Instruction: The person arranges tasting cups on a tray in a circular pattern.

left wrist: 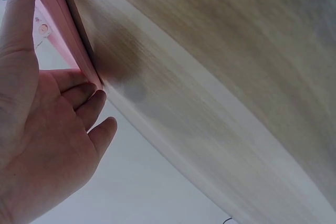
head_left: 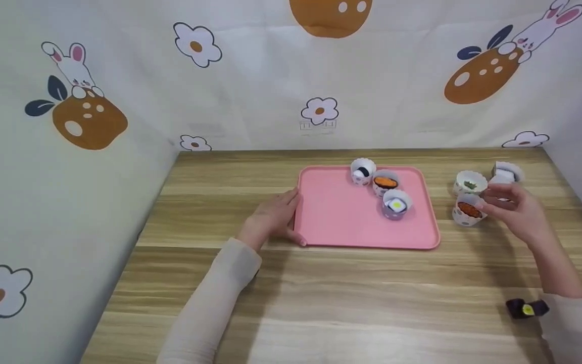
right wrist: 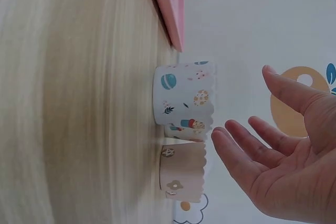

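My left hand (head_left: 277, 215) rests along the left edge of a pink tray (head_left: 341, 217), its thumb at the near corner. In the left wrist view, its loosely bent fingers (left wrist: 90, 107) touch the rim. My right hand (head_left: 519, 211) reaches over paper cups at the right with spread fingers. Nearest to it are a cup with a red-orange filling (head_left: 470, 210) and one with a green-topped filling (head_left: 471, 183). Behind stands a cup with a white block (head_left: 503, 175), partly hidden by the hand. The right wrist view has a patterned cup (right wrist: 184, 95) apart from the fingers.
On the tray's right half stand three paper cups: one holding a white-and-black piece (head_left: 362, 172), one an orange-topped piece (head_left: 385, 183), one a white piece with yellow centre (head_left: 397, 205). A dark piece with a yellow-green middle (head_left: 527, 309) lies by the right sleeve.
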`<action>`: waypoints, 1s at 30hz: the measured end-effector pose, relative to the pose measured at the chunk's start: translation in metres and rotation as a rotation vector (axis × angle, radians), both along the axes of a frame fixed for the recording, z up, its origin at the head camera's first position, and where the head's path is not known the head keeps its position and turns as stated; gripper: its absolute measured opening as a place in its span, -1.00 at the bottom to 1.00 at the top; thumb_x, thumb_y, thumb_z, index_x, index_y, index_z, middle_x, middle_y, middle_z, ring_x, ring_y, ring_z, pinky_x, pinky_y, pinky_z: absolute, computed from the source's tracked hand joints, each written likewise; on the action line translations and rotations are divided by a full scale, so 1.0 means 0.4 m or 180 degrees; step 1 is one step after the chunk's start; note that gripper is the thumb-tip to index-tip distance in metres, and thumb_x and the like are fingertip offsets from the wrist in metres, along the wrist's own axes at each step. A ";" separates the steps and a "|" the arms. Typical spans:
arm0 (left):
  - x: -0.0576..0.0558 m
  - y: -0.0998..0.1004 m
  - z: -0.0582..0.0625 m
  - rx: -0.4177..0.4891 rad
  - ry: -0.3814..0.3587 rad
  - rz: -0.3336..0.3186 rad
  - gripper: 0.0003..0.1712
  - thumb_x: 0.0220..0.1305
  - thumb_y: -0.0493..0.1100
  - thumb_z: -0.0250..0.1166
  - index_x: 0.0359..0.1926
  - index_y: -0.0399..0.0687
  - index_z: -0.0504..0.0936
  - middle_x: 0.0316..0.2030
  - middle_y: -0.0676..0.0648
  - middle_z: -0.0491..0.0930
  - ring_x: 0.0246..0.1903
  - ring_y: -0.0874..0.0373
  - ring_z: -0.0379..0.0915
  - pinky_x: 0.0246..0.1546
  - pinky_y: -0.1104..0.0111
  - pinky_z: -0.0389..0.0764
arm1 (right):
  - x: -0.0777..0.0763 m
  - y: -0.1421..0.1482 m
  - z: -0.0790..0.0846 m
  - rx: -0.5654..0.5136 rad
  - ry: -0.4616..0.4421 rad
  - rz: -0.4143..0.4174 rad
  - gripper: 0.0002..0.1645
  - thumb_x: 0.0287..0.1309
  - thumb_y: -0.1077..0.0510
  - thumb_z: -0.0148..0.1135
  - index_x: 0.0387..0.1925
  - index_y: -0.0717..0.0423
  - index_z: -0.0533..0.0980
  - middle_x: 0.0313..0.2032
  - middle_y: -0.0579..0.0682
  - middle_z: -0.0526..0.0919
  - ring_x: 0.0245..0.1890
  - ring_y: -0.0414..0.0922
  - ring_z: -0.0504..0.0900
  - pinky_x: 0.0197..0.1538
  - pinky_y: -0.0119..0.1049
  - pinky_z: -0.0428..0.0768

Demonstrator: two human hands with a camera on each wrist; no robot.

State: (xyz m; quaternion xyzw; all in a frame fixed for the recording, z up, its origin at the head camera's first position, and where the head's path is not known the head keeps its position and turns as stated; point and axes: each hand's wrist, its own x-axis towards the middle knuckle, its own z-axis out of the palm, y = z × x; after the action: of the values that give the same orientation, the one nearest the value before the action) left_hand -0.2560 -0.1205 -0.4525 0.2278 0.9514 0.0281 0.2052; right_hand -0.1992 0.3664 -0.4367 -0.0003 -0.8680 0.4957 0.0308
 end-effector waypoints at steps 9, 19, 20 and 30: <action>0.002 -0.002 0.006 -0.0042 -0.0019 0.0000 0.46 -0.07 0.47 0.41 0.60 -0.11 -0.17 0.62 -0.08 -0.25 0.60 0.04 -0.28 0.62 0.16 -0.09 | -0.004 0.011 -0.017 0.0237 -0.0103 0.0048 -0.23 0.23 0.10 0.38 0.27 0.48 0.27 -0.24 -0.72 0.43 -0.25 -0.76 0.46 -0.25 -0.77 0.54; 0.003 0.001 0.003 -0.0064 -0.0022 0.0004 0.46 -0.06 0.48 0.40 0.60 -0.11 -0.18 0.62 -0.09 -0.25 0.61 0.05 -0.29 0.62 0.18 -0.13 | -0.015 0.001 -0.025 0.0556 -0.0541 0.0226 -0.09 0.30 0.01 0.30 0.36 0.55 0.11 0.31 0.58 0.26 0.04 -0.13 0.60 -0.23 -0.84 0.41; 0.004 0.001 0.003 -0.0065 -0.0023 0.0011 0.46 -0.06 0.48 0.40 0.60 -0.11 -0.18 0.62 -0.08 -0.25 0.61 0.05 -0.29 0.62 0.18 -0.13 | -0.016 -0.001 -0.024 0.0564 -0.0577 0.0242 -0.07 0.30 0.01 0.30 0.36 0.56 0.10 0.32 0.59 0.24 0.13 0.09 0.56 -0.24 -0.85 0.39; 0.002 0.002 0.004 -0.0060 0.0023 -0.0005 0.46 -0.07 0.48 0.41 0.59 -0.12 -0.16 0.62 -0.09 -0.23 0.60 0.03 -0.25 0.61 0.15 -0.06 | -0.030 -0.004 -0.030 0.0714 -0.0689 0.0379 -0.04 0.30 0.00 0.30 0.36 0.59 0.07 0.28 0.60 0.25 0.26 0.43 0.33 -0.23 -0.82 0.31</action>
State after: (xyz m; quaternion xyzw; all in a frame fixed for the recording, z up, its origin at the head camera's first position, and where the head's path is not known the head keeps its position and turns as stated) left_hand -0.2551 -0.1199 -0.4508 0.2266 0.9522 0.0181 0.2039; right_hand -0.2110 0.3647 -0.4486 0.0011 -0.9146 0.3937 -0.0924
